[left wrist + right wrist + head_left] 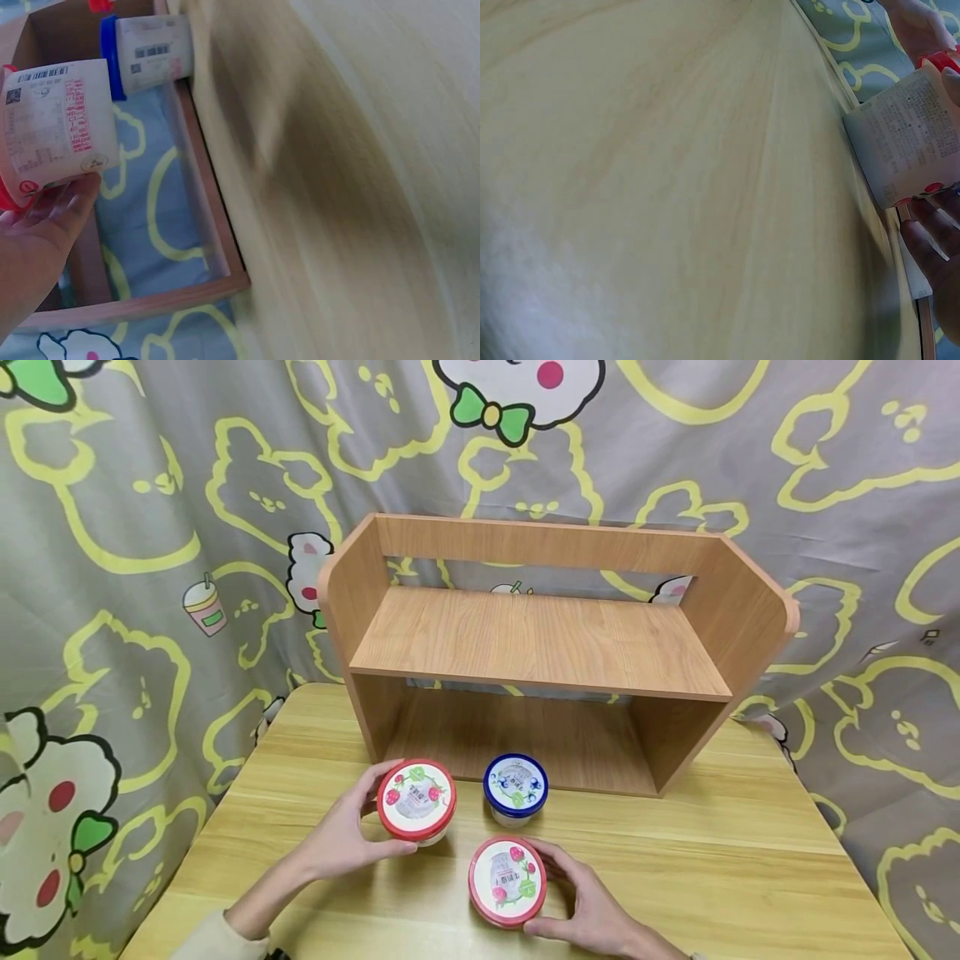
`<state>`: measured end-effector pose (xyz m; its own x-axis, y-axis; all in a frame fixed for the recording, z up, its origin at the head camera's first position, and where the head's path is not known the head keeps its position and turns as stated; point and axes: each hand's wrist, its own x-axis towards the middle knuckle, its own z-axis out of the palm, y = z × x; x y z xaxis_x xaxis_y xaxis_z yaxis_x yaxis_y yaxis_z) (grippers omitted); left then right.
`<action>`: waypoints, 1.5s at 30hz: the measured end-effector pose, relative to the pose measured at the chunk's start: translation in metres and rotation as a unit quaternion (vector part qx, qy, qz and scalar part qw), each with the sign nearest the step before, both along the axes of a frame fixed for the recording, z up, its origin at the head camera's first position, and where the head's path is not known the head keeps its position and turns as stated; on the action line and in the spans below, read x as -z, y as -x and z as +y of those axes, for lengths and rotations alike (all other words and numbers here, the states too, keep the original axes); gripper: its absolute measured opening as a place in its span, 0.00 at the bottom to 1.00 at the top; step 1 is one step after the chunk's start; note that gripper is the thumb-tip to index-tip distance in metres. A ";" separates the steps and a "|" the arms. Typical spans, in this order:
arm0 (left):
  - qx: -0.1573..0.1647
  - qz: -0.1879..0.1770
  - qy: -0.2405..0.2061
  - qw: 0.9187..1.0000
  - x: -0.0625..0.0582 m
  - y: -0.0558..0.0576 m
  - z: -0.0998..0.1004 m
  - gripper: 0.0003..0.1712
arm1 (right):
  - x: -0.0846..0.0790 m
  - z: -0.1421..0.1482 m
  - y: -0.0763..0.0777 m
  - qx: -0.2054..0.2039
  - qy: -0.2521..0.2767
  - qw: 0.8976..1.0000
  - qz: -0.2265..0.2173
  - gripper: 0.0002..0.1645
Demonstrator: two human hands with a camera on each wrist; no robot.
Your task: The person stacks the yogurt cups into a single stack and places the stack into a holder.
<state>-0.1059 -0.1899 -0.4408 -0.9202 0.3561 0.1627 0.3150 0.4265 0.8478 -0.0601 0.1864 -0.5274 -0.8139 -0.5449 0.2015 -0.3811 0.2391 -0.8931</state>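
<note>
My left hand grips a round tub with a red lid and strawberry pictures, thumb and fingers on opposite sides. In the left wrist view that tub's white wall carries a barcode and red print, and its base is clear of the table. A second red-lidded tub is in my right hand, fingers round its right side. Its base is right at the tabletop in the right wrist view. Between and behind them stands a smaller tub with a blue lid and blueberry pictures, touched by neither hand.
A two-level wooden shelf stands at the back of the wooden table, its lower front edge just behind the blue-lidded tub. Behind it hangs a grey curtain with yellow cartoon outlines.
</note>
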 end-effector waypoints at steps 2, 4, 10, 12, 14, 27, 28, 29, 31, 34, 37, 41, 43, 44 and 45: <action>0.001 0.001 0.003 1.000 -0.003 -0.001 0.000 0.59 | -0.001 0.000 0.000 0.002 -0.001 1.000 -0.006 0.54; 0.001 0.001 0.004 1.000 -0.005 -0.003 0.001 0.60 | -0.002 -0.001 0.000 0.005 -0.001 1.000 -0.017 0.54; 0.006 0.001 0.000 1.000 -0.011 -0.006 0.003 0.60 | 0.000 0.000 0.001 0.003 -0.005 1.000 -0.003 0.54; 0.010 0.003 -0.002 1.000 -0.012 -0.008 0.004 0.60 | 0.000 0.000 0.001 0.004 -0.004 1.000 -0.006 0.54; 0.014 0.006 -0.005 1.000 -0.014 -0.009 0.006 0.60 | 0.001 0.000 0.001 0.005 -0.004 1.000 -0.014 0.54; 0.036 0.008 -0.010 0.999 -0.017 -0.016 0.017 0.59 | -0.001 -0.002 0.001 0.002 0.007 1.000 -0.023 0.53; 0.037 0.008 -0.011 0.999 -0.017 -0.017 0.019 0.59 | -0.001 -0.002 0.001 0.002 0.008 1.000 -0.023 0.53; 0.038 0.007 -0.013 0.999 -0.017 -0.018 0.020 0.59 | -0.001 -0.002 0.001 0.001 0.008 1.000 -0.023 0.53; 0.041 0.007 -0.016 0.999 -0.017 -0.019 0.022 0.59 | 0.000 -0.001 0.002 0.000 0.008 1.000 -0.025 0.53; 0.046 0.006 -0.014 0.999 -0.016 -0.020 0.027 0.59 | 0.001 -0.001 0.002 -0.002 0.009 1.000 -0.022 0.53; 0.052 0.002 -0.011 0.999 -0.016 -0.021 0.031 0.59 | 0.002 0.000 0.003 -0.006 0.010 1.000 -0.007 0.53; 0.059 -0.005 -0.008 0.998 -0.016 -0.021 0.036 0.59 | 0.002 0.000 0.003 -0.003 0.008 1.000 -0.011 0.53; 0.065 -0.008 -0.006 0.998 -0.015 -0.021 0.039 0.59 | 0.001 0.000 0.003 -0.001 0.007 1.000 -0.016 0.53; 0.067 -0.009 -0.004 0.998 -0.015 -0.021 0.040 0.59 | 0.001 0.000 0.003 -0.002 0.008 1.000 -0.019 0.53; 0.070 -0.013 -0.004 0.997 -0.016 -0.021 0.041 0.59 | 0.001 0.000 0.003 -0.002 0.011 1.000 -0.022 0.53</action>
